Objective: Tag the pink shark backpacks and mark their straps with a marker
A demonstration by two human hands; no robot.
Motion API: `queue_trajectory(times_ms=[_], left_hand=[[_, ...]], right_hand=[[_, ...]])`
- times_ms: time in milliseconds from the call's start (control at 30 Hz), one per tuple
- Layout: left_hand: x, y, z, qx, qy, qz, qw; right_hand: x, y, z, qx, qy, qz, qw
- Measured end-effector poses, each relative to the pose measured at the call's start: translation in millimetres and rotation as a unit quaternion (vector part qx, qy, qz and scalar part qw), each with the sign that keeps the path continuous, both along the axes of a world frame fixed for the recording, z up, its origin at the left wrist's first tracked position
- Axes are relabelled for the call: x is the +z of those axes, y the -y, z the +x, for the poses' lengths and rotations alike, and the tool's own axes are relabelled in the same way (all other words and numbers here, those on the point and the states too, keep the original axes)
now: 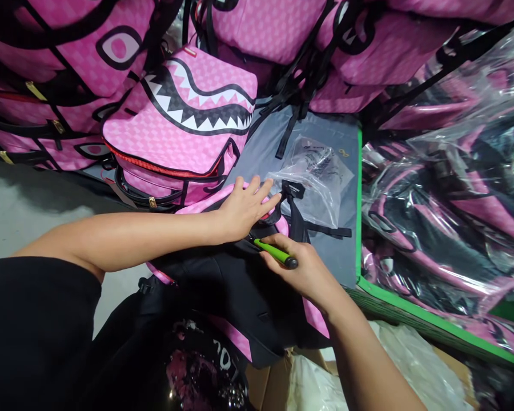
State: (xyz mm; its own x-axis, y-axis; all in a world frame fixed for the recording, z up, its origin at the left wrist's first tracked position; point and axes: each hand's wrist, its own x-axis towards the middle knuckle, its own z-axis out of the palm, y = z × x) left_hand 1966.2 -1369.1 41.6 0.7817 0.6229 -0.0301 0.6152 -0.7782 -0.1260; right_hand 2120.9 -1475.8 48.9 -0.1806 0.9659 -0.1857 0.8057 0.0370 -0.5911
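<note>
A backpack in black and pink (223,277) lies across my lap and the table edge, its black side up. My left hand (246,208) rests flat on its upper part, fingers spread, near a pink-edged strap. Just below and to the right, my right hand (297,262) is closed around a slim green tool with a black end (276,253). The tool's tip points up-left at the black fabric beneath my left hand; what the tip touches is too small to make out.
A pink backpack with a shark-mouth print (197,114) stands just beyond my left hand. A clear plastic bag (321,177) lies on the grey table (342,257), which has a green edge. More pink backpacks (381,51) stand behind; plastic-wrapped ones (445,217) are piled at right.
</note>
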Motion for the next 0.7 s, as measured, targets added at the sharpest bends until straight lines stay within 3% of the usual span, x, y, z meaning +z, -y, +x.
queue_trajectory(times_ms=[100,267,700], left_hand=[[1.5,-2.1,-0.3,0.033,-0.002,-0.011,0.999],[3.7,-8.4,-2.2,0.009,-0.004,-0.017,1.000],[2.8,-9.3,-6.3,-0.001,0.013,-0.017,1.000]], right_hand=[[-2.6,-3.2,2.0,0.021,0.003,0.015,1.000],[-10.9,-5.6,-2.4,0.011,-0.024,0.088,0.996],[-11.2,0.0,-8.8,0.007,0.053,0.118,0.992]])
